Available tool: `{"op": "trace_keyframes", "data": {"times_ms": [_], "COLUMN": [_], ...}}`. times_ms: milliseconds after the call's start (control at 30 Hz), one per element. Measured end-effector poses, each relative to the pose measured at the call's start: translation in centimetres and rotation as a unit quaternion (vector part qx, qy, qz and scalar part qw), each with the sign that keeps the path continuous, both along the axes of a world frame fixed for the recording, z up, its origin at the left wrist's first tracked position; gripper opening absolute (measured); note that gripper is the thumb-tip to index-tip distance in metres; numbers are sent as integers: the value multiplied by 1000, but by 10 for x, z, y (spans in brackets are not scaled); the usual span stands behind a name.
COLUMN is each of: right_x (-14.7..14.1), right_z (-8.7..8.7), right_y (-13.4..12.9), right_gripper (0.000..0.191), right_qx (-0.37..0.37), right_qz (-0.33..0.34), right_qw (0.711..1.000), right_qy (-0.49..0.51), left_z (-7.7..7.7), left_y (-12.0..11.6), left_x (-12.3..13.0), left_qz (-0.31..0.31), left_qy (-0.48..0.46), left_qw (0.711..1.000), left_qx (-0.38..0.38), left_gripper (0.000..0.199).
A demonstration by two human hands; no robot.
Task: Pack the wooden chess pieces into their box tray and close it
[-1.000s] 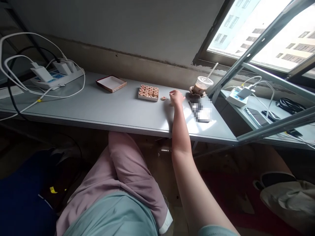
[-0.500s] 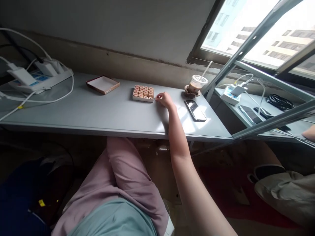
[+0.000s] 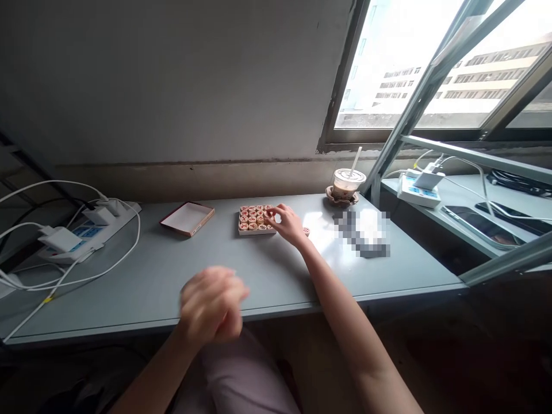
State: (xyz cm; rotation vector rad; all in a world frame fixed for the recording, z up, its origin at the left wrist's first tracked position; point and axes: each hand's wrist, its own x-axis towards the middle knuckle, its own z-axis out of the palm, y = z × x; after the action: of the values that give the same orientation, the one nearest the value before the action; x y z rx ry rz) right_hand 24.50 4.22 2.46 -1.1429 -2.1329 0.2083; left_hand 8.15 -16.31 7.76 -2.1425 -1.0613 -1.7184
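Note:
An open box point(image 3: 257, 232) sits on the grey table, filled with rows of round wooden pieces marked in red and dark characters. Over its right side is my right hand point(image 3: 287, 223), thumb and forefinger pinched on a round wooden piece at the box's edge. Another round piece point(image 3: 306, 231) lies on the table just right of my right wrist. My left hand point(image 3: 212, 302) hangs above the front edge of the table, blurred by motion; its fingers look curled, and anything in them is hidden.
A shallow box lid point(image 3: 187, 218) lies left of the pieces. Power strips with white cables point(image 3: 92, 227) fill the left end. A drink cup with a straw point(image 3: 348, 179) stands in a holder at the back right, beside a pixelated patch. A metal frame point(image 3: 401, 121) rises on the right.
The view has tilted up. My left hand has come into view. My right hand has moved from beside the box onto its right side, and a loose piece now shows by the wrist.

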Motion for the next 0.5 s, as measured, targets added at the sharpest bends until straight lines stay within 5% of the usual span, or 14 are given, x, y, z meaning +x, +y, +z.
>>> {"op": "trace_keyframes", "data": {"times_ms": [100,233,333,500], "right_x": [-6,-4,-3,-5], "right_z": [2,7,10,10], "right_y": [-6,-7,-7,-5], "right_gripper": [26,25,24,21], "right_qx": [0,-21,-33,-25], "right_qz": [-3,30,51,25], "right_qw": [999,997,995,993], "right_qy": [-46,-66,-83,-115], "left_z": [10,6,-13,-50], "left_y": [80,167,187,173], "left_x": [-18,-49,-59,-57], "left_qz": [53,153,201,173], "left_qy": [69,-5,17,52], "left_qw": [996,979,970,974], "left_qx": [-20,-135,-135,-137], "left_gripper": [35,43,45,40]}}
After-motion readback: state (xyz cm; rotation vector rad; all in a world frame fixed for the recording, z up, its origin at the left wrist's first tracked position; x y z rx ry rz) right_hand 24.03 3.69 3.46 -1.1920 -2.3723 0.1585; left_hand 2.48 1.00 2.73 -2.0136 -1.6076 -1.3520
